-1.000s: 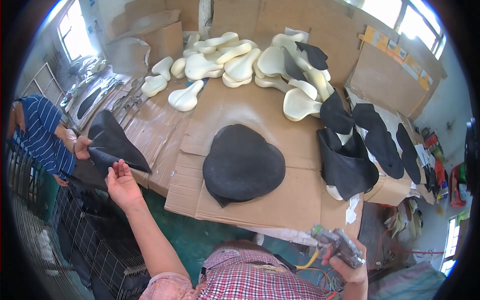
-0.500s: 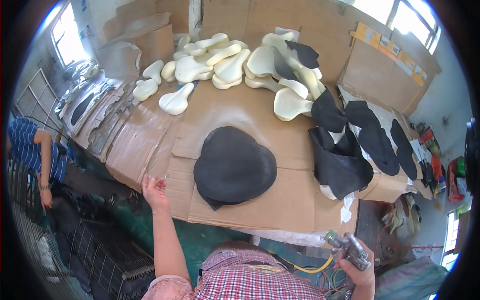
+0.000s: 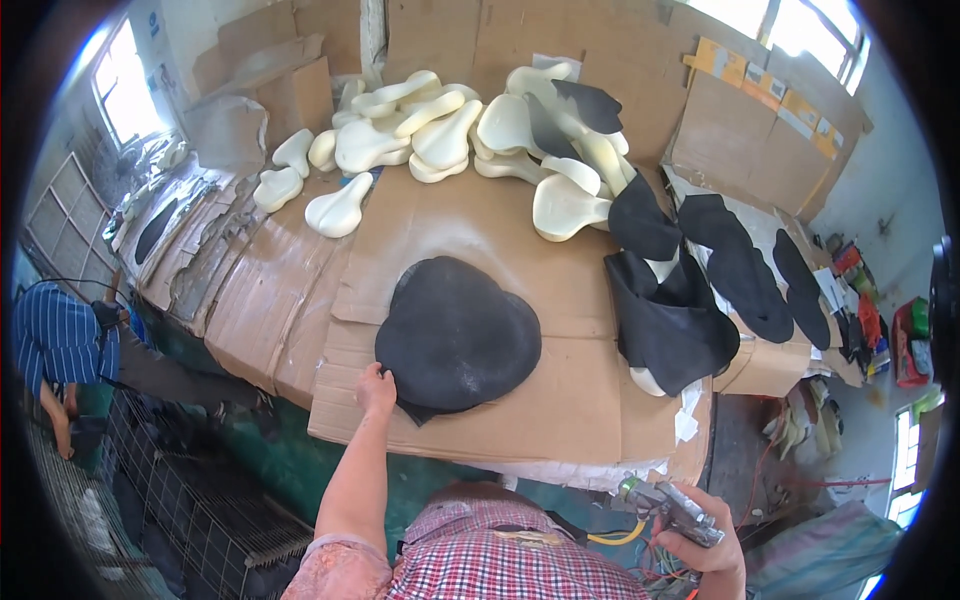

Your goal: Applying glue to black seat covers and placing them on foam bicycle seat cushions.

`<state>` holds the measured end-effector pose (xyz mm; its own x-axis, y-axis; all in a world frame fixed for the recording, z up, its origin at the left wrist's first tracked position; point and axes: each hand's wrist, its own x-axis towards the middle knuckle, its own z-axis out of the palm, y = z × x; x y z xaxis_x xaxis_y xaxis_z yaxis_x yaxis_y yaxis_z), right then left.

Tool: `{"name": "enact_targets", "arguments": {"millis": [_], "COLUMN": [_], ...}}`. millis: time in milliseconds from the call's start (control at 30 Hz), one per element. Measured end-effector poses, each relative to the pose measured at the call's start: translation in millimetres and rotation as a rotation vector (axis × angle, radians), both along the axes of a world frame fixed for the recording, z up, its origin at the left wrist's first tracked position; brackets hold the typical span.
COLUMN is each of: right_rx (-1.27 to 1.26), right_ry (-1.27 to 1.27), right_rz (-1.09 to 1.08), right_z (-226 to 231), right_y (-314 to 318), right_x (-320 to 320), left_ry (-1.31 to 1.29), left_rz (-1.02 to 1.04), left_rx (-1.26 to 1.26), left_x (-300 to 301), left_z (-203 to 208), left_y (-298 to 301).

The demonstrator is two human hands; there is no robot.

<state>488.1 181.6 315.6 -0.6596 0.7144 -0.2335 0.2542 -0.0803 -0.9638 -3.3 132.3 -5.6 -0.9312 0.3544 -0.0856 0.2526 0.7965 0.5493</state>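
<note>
A stack of black, rounded saddle cover pieces (image 3: 458, 335) lies flat on the cardboard-covered table in front of me. My left hand (image 3: 375, 390) is at the stack's lower left edge, its fingers bent together on the rim of a black piece. How much of the edge is between the fingertips is hard to see. Low on the right, away from the table's front edge, my right hand (image 3: 708, 540) grips a metal spray gun (image 3: 680, 512). A yellow hose (image 3: 617, 538) runs beside the gun.
Cream foam bicycle saddles (image 3: 440, 140) are heaped at the back. More black covers (image 3: 665, 320) lie on the right, one draped over a foam saddle. Wire racks (image 3: 190, 480) stand at lower left, where another person (image 3: 70, 340) bends down. Cardboard sheets (image 3: 770, 130) line the wall.
My left hand has moved right and inward, from over the table's left front to the stack's edge. The right hand still holds the spray gun, slightly shifted left. The other person has bent lower.
</note>
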Motion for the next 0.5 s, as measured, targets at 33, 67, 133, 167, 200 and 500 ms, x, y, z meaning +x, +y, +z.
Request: {"name": "enact_targets", "arguments": {"millis": [33,67,133,167,200,500], "right_rx": [-0.052,-0.055,-0.130,-0.138,-0.137,0.038], "right_ry": [0.057,0.057,0.155,0.184,0.185,0.031], "right_rz": [-0.088,-0.088,-0.180,-0.146,-0.150,-0.129], "right_z": [-1,2,10,8,10,3], "right_y": [-3,-4,0,-2,-3,0], "right_x": [-2,-8,-22,-19,-17,16], "left_ry": [0.000,0.009,0.023,0.037,0.047,-0.183], "left_rz": [0.002,0.045,0.087,0.068,0.046,0.093], "left_rx": [-0.003,-0.021,-0.037,-0.063,-0.088,0.478], "left_x": [1,2,2,3,5,-11], "left_z": [2,4,7,8,12,1], "left_y": [0,0,1,1,3,12]}}
